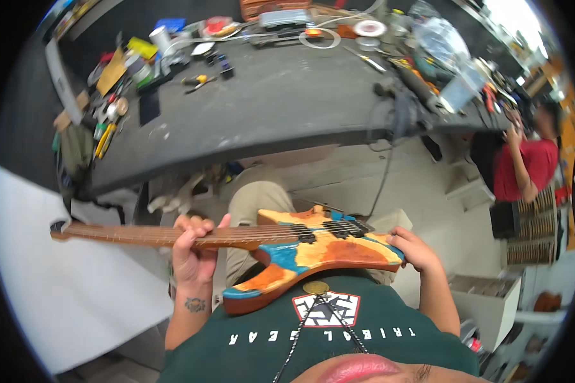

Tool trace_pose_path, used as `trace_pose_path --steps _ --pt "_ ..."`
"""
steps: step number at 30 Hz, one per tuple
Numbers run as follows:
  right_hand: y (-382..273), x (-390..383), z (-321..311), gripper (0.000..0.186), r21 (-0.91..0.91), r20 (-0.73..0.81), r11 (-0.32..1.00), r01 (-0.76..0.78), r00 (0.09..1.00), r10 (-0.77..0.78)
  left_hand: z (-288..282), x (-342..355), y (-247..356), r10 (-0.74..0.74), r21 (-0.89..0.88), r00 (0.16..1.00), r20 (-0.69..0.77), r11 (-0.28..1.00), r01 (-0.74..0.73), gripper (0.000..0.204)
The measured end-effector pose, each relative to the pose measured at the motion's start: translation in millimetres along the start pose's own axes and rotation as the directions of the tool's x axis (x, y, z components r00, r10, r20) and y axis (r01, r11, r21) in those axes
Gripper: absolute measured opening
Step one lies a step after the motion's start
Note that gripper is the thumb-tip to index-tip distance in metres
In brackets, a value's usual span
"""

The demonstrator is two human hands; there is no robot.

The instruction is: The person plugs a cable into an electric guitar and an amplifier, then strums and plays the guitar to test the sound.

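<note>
An electric guitar [348, 251] lies across my lap, its body patched in blue, cream and orange-brown wood. The headless neck stretches to the left, strings facing up, with dark pickups and a bridge on the body. My left hand [196, 247] is closed around the neck, fingers over the strings side and thumb pointing up near the body. At the other end, my right hand [414, 247] grips the body's right edge beyond the bridge; some of its fingers are hidden beneath.
Ahead stands a dark workbench [262, 102] with yellow-handled pliers [199, 83], a white-and-black pen-like tool [365, 59] and a cable [384, 172] hanging off its front edge. A white panel [76, 274] is at left. A person in red [527, 166] sits at the far right.
</note>
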State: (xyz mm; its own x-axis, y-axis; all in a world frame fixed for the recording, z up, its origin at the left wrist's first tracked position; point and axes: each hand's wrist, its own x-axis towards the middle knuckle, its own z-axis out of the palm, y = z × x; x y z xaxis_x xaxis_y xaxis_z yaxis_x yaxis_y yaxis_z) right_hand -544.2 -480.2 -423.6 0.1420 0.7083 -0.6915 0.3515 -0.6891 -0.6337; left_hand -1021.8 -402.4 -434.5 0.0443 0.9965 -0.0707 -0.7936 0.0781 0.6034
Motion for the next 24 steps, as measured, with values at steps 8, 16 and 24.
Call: trace_pose_path --steps 8,16,24 --pt "-54.8 39.5 -16.5 0.031 -0.799 0.205 0.522 0.3 0.951 -0.233 23.7 36.3 4.4 -0.077 0.007 0.993 0.092 0.997 0.077 0.013" --pt "-136.0 131.2 132.4 0.011 0.31 0.469 0.728 0.612 0.567 -0.677 27.7 63.3 60.7 0.33 0.048 0.942 0.058 0.942 -0.333 0.016" --pt "-125.3 154.9 142.1 0.017 0.387 0.603 0.775 0.5 0.499 -0.623 40.6 82.1 180.5 0.46 0.017 0.867 0.19 0.882 -0.471 0.024"
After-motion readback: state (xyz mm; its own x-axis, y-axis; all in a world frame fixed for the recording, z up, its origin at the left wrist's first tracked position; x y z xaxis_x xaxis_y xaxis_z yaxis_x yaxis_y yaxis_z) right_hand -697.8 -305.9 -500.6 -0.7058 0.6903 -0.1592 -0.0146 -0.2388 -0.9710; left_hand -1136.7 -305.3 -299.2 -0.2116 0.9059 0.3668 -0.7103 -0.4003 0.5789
